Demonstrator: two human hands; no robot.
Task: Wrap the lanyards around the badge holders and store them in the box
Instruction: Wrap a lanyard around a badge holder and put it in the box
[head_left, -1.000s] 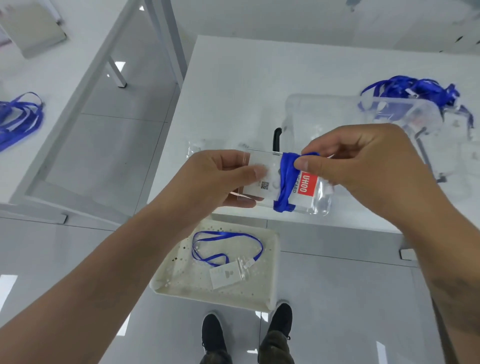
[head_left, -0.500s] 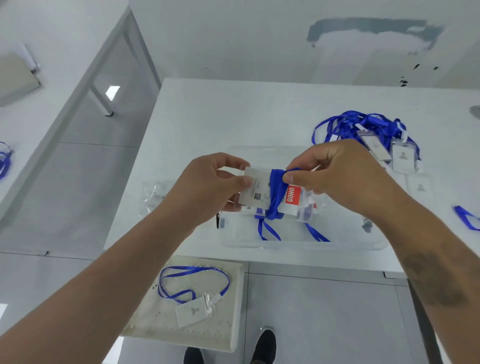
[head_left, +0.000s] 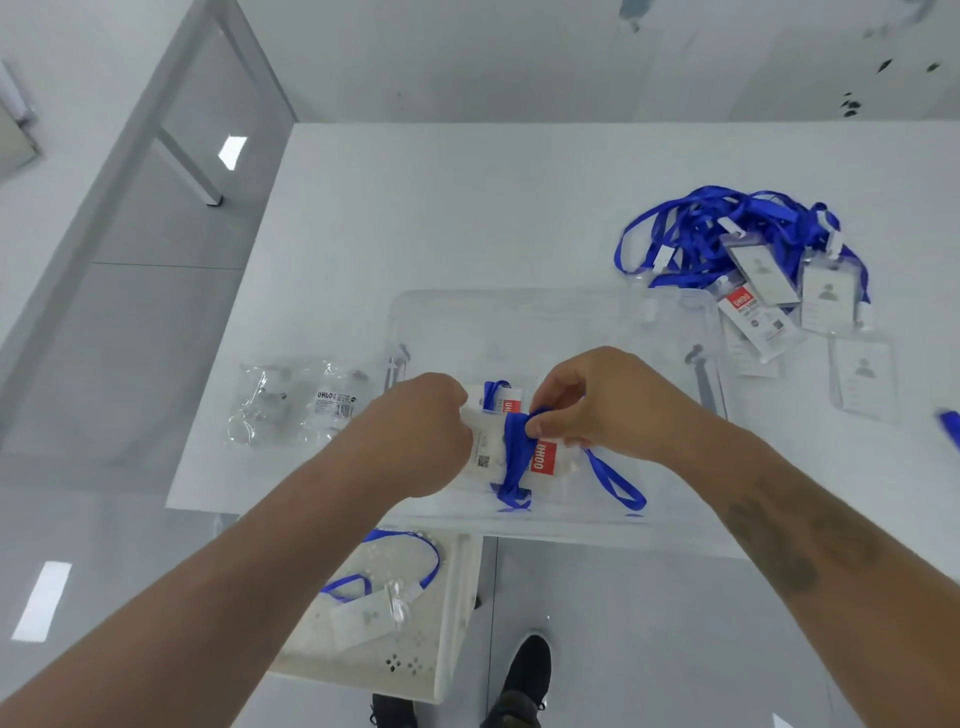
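Both arms reach forward over clear box (head_left: 550, 322) at table's near edge. Left hand (head_left: 421, 436) grips badge holder (head_left: 498, 457) by its left end; right hand (head_left: 597, 405) pinches blue lanyard (head_left: 514, 457) wound around it. Tangled lanyard pile (head_left: 727, 234) far right; empty wrappers (head_left: 291, 400) left.

Both hands lower than before, now down inside the box (head_left: 550, 312). Left hand (head_left: 415, 431) covers more of the holder (head_left: 485, 452). Right hand (head_left: 587, 400) pinches the lanyard (head_left: 517, 452); loose tail now trails right.
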